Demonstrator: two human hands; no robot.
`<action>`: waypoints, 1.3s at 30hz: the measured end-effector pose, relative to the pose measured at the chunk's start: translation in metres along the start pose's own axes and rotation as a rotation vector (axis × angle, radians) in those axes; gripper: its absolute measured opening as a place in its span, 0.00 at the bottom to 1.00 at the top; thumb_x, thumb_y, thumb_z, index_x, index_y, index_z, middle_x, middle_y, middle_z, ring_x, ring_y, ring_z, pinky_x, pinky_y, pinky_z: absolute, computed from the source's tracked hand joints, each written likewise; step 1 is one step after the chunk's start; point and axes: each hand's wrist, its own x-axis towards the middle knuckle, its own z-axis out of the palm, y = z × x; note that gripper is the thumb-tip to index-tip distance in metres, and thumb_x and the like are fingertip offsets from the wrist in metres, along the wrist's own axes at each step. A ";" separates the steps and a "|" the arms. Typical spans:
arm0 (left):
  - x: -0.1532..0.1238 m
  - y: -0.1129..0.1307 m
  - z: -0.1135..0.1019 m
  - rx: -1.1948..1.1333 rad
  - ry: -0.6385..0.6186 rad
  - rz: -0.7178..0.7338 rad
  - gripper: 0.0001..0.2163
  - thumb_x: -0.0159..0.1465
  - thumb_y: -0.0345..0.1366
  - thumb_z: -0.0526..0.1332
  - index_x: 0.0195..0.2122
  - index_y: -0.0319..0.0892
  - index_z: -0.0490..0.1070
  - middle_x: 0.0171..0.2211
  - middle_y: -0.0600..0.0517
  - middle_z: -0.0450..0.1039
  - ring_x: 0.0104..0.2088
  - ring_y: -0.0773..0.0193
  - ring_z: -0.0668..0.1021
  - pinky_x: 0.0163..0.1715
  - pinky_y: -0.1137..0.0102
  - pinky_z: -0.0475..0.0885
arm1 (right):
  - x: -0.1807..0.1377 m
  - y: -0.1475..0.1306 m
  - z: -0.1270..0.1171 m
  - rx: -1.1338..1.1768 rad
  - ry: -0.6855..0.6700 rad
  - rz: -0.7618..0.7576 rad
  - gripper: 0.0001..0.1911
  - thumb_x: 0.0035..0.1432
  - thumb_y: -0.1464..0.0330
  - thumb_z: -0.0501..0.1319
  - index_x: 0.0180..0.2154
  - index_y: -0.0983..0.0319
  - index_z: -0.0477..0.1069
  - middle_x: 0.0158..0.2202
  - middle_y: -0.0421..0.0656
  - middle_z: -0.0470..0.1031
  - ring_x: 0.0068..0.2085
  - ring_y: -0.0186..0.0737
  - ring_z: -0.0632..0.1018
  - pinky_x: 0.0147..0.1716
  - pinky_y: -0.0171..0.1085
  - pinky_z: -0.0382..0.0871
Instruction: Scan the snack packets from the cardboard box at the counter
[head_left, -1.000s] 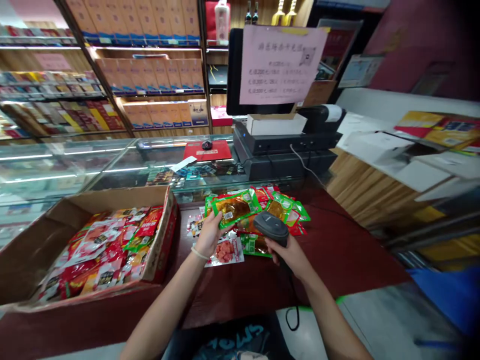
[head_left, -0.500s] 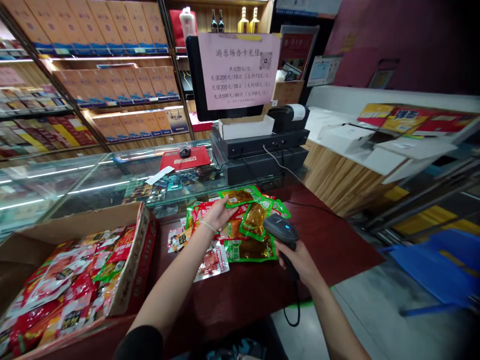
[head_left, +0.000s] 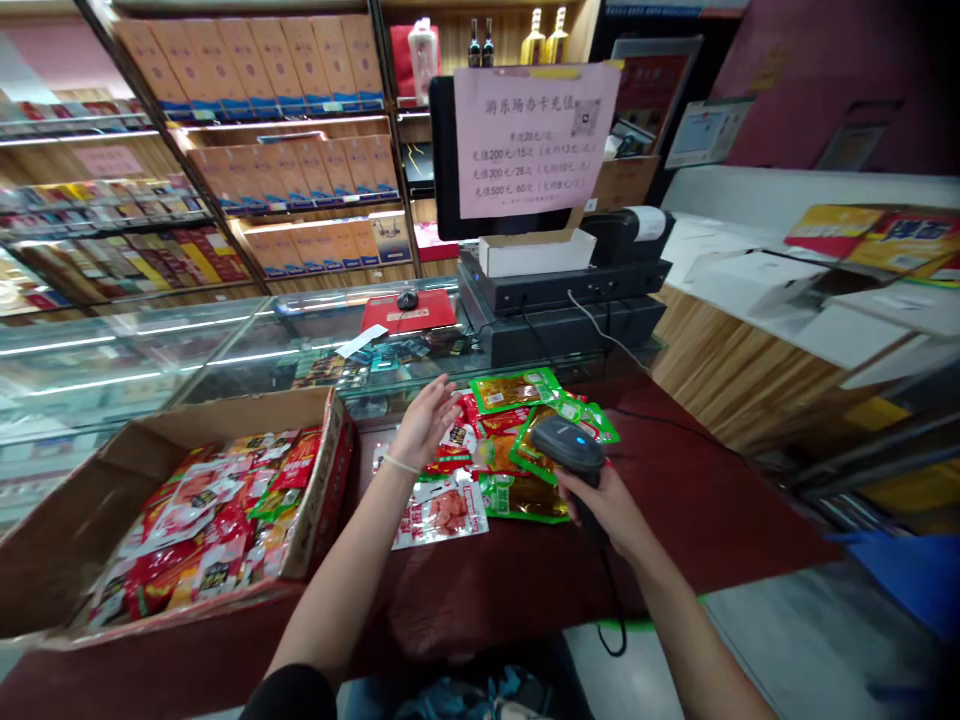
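My right hand grips a black barcode scanner with a blue light on top, held over a pile of snack packets on the dark red counter. My left hand hovers open just left of the pile, fingers stretched, holding nothing. A green-edged packet lies at the far side of the pile. A white packet with red contents lies flat near my left wrist.
An open cardboard box full of red snack packets sits at the left. Behind the pile stand a glass display case, a cash register and a monitor with a pink paper sign. Shelves of boxed goods line the back wall.
My left hand set the green-edged packet down on the far side of the pile, let go and drew back, fingers open. The scanner stays in my right hand.
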 end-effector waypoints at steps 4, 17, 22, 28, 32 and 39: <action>-0.032 0.023 -0.015 0.157 -0.085 0.173 0.14 0.62 0.34 0.62 0.50 0.42 0.70 0.53 0.45 0.70 0.51 0.59 0.75 0.53 0.62 0.69 | 0.007 -0.014 0.028 -0.022 -0.078 -0.027 0.21 0.45 0.52 0.70 0.28 0.63 0.69 0.18 0.37 0.68 0.15 0.30 0.67 0.13 0.31 0.60; -0.148 0.111 -0.184 0.998 0.125 0.407 0.16 0.63 0.41 0.60 0.50 0.41 0.71 0.49 0.44 0.74 0.49 0.57 0.76 0.50 0.62 0.72 | 0.025 -0.036 0.185 -0.318 -0.521 -0.053 0.21 0.50 0.50 0.66 0.26 0.62 0.68 0.17 0.39 0.69 0.16 0.33 0.68 0.17 0.34 0.63; -0.161 0.122 -0.244 1.137 0.281 0.388 0.15 0.63 0.41 0.60 0.49 0.41 0.71 0.49 0.45 0.74 0.47 0.58 0.77 0.49 0.62 0.72 | 0.031 -0.034 0.235 -0.355 -0.643 -0.054 0.21 0.51 0.51 0.66 0.24 0.61 0.66 0.15 0.37 0.67 0.16 0.32 0.67 0.17 0.33 0.62; -0.142 0.134 -0.265 1.619 0.077 0.303 0.17 0.62 0.37 0.60 0.52 0.41 0.69 0.51 0.44 0.72 0.52 0.54 0.74 0.55 0.57 0.67 | 0.051 -0.028 0.273 -0.315 -0.701 0.006 0.22 0.48 0.50 0.67 0.25 0.61 0.65 0.15 0.37 0.67 0.14 0.32 0.67 0.15 0.33 0.62; -0.106 0.142 -0.272 1.828 -0.097 0.220 0.21 0.62 0.34 0.59 0.57 0.39 0.65 0.55 0.40 0.68 0.53 0.54 0.74 0.55 0.60 0.66 | 0.065 -0.025 0.286 -0.355 -0.676 0.021 0.21 0.48 0.51 0.67 0.25 0.61 0.65 0.15 0.37 0.67 0.14 0.32 0.67 0.15 0.33 0.62; -0.038 0.114 -0.298 1.866 -0.185 0.149 0.35 0.52 0.37 0.68 0.61 0.37 0.60 0.62 0.33 0.58 0.60 0.45 0.66 0.58 0.59 0.62 | 0.078 -0.025 0.294 -0.411 -0.631 0.028 0.18 0.48 0.54 0.67 0.27 0.60 0.65 0.15 0.36 0.67 0.15 0.33 0.67 0.15 0.33 0.62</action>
